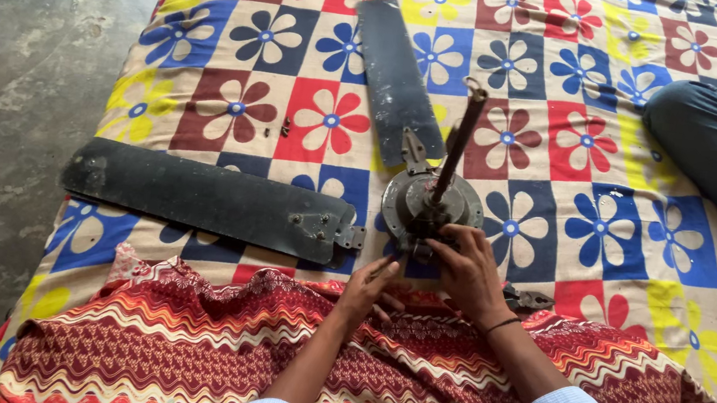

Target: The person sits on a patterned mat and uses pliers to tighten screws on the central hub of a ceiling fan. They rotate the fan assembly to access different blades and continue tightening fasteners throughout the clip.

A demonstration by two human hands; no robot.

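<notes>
On flowered sheet (564, 135), fan motor (430, 205) just beyond right hand's (469, 273) fingertips (443, 235).

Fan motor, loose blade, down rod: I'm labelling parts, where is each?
Fan motor (412, 200): head view, top of round housing.
Loose blade (197, 194): head view, mid-surface.
Down rod (457, 145): head view, mid-shaft.
</notes>
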